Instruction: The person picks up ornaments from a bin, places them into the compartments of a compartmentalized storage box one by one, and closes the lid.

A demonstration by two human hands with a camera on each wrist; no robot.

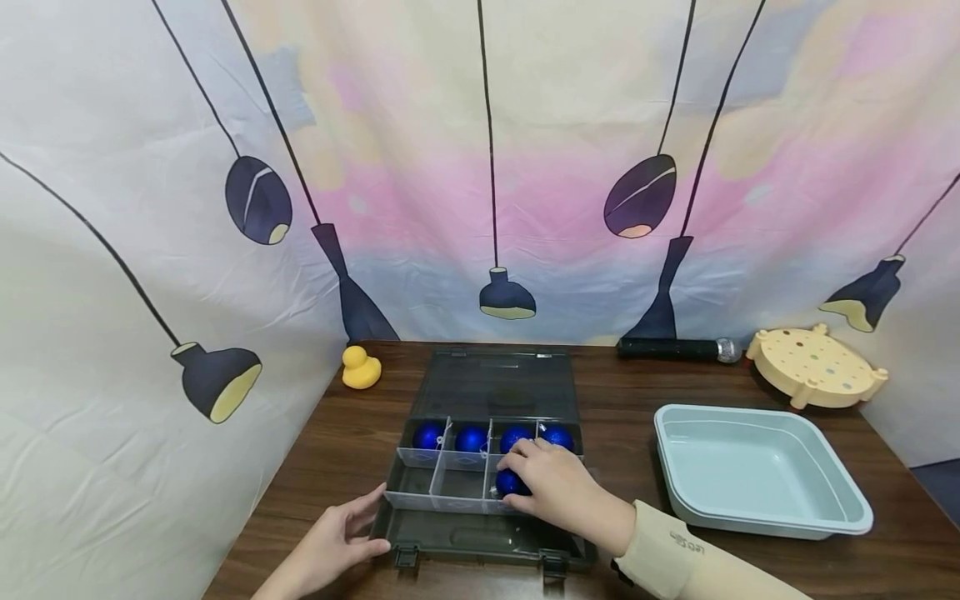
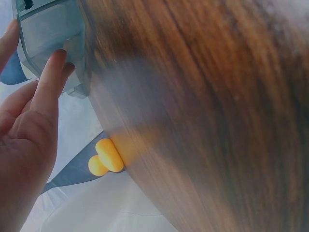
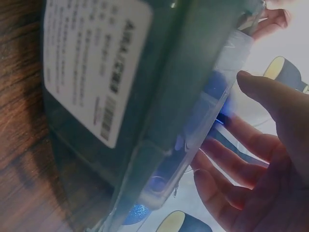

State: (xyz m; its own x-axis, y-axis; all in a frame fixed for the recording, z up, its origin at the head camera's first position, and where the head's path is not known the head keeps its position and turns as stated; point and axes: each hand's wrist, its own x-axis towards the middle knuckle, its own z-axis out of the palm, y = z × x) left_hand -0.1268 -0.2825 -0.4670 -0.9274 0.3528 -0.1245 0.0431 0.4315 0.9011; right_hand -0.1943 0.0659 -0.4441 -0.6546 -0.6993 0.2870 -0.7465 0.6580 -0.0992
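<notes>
Right hand (image 1: 558, 483): I am seeing it reaching over the front row of a dark, see-through case (image 1: 450, 529). Its fingers are curving partway in, with the thumb on the near side, around a blue ball (image 1: 508, 483). The ball is sitting in the front row, third compartment from the left. How firmly it is being gripped I am not able to tell. The right wrist view is showing the same fingers bent and spread apart beside the case wall, which is carrying a white label (image 3: 91, 63). A pale sleeve (image 1: 660, 542) is covering the forearm.

Left hand (image 1: 336, 537): its fingers and thumb are spreading apart and resting against the left side of the case near the front corner. They are extending rather than curling, and I am recording contact only, not a grasp.

Case: its lid (image 1: 495, 387) is lying folded back toward the wall. Four more blue balls (image 1: 470, 438) are occupying the back row, one per compartment.

Surroundings: on the brown worktop (image 1: 618, 392) I am noting a yellow duck (image 1: 361, 369) behind and left of the case. A light blue tub (image 1: 750, 458) is standing to the right. Behind the tub, a black microphone (image 1: 667, 350) is lying near a cream, spotted round object (image 1: 817, 367). Cloth (image 1: 420, 125) printed with lamps is hanging behind everything.
</notes>
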